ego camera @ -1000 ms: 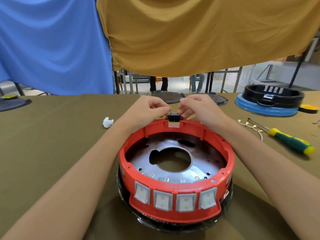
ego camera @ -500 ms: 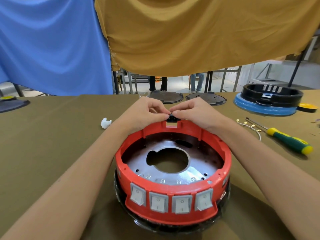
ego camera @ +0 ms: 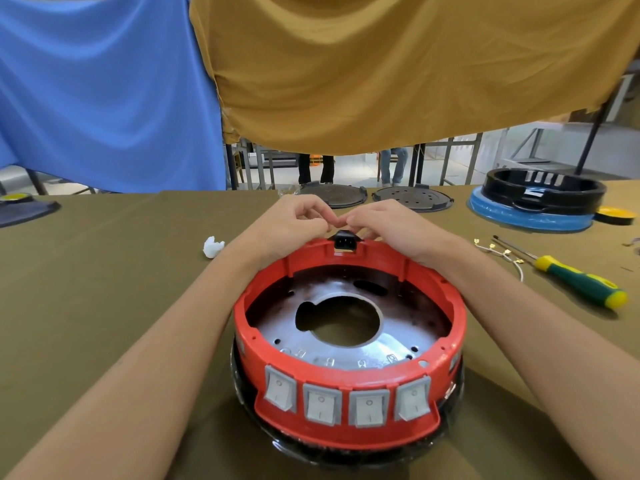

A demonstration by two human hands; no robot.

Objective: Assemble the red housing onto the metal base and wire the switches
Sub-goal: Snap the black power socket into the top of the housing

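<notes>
Head view: red housing [ego camera: 349, 341] sat on metal base [ego camera: 398, 336], near edge of worktop [ego camera: 104, 289].
Switches [ego camera: 346, 403]: four grey rockers, marked "O" and "I".
Left hand [ego camera: 291, 226]: fingers curled; contents unclear.
Right hand [ego camera: 391, 225]: same, above black socket [ego camera: 344, 240].
Screwdriver [ego camera: 575, 280]: right edge.

A workshop or small assembly floor; a long table [ego camera: 86, 271] under olive cloth serves as the bench; a screwdriver [ego camera: 575, 280] and loose wires [ego camera: 498, 252] lie near its right edge; a black ring on a blue base [ego camera: 533, 202] sits at the far right corner, two dark round plates [ego camera: 412, 199] along the far edge; blue [ego camera: 104, 91] and mustard [ego camera: 381, 71] cloths hang as screens; metal frames [ego camera: 256, 168] and a bare floor show beyond.
</notes>
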